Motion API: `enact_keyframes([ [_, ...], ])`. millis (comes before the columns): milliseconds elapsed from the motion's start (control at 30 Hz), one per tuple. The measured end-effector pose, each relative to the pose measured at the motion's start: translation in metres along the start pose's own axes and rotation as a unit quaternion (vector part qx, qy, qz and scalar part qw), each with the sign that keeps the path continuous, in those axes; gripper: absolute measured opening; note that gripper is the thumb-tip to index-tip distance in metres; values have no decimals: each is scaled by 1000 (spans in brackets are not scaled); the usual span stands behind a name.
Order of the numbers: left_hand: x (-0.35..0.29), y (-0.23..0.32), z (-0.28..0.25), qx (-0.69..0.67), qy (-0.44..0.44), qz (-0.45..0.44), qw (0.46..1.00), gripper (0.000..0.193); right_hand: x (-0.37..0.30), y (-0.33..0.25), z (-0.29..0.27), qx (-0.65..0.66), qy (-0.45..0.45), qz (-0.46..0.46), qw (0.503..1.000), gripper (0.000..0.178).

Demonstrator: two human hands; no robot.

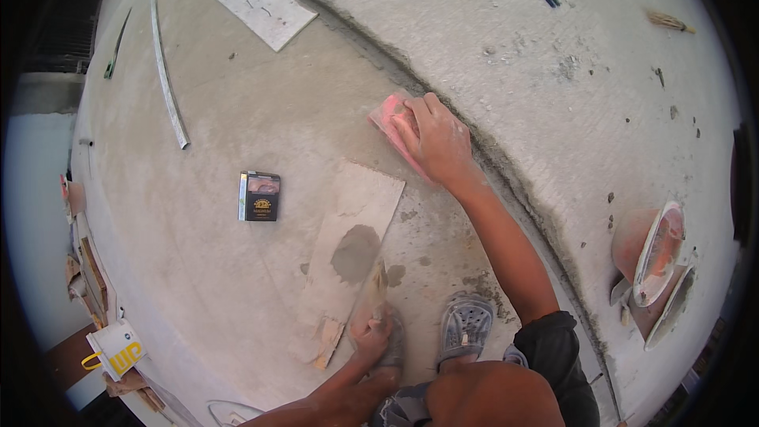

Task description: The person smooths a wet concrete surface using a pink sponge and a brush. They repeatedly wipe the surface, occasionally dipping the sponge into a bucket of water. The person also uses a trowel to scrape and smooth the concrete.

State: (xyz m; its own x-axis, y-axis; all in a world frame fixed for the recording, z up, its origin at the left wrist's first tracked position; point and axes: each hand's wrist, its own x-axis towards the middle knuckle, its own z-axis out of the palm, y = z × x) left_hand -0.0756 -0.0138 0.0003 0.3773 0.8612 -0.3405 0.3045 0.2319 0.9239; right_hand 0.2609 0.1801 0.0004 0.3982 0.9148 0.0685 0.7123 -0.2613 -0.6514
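A pink block (387, 121) lies flat on the concrete floor (198, 269), its upper right side near the rough edge of a long dark groove (506, 168) that runs from the top of the view down to the lower right. The right hand (439, 136) is on top of it from the right, fingers curled over its upper part and thumb along its near face. A wide stretch of smooth floor runs left of the block to a black packet (260, 197) and, farther up, a thin metal strip (164, 71). Below the block, just apart from it, lies a pale board (348, 205) with a wet grey patch (356, 251). The left hand (372, 338), well below the block, grips a dusty trowel-like tool (368, 294) whose blade reaches over the board's right edge. Beside that hand stand the person's feet, one in a grey clog (465, 324). Across the groove, two stained buckets (660, 253) lie tipped at far right.
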Motion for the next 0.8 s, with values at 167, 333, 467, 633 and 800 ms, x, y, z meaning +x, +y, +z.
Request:
enact_keyframes([
  [167, 7, 23, 10, -33, 27, -25, 999, 71, 0, 4, 22, -9, -32, -15, 999, 33],
  [333, 4, 24, 10, -56, 42, -42, 997, 56, -28, -16, 6, 51, -79, 8, 996, 35],
  [467, 7, 25, 12, -32, 26, -32, 999, 68, -12, 2, -1, 6, -5, 44, 999, 37],
  [633, 5, 22, 7, -18, 27, -44, 999, 77, -25, 11, -21, 127, -120, -1, 985, 43],
  [800, 10, 19, 11, 13, 30, -22, 999, 78, 9, 64, -88, 296, -50, 162, 940, 39],
])
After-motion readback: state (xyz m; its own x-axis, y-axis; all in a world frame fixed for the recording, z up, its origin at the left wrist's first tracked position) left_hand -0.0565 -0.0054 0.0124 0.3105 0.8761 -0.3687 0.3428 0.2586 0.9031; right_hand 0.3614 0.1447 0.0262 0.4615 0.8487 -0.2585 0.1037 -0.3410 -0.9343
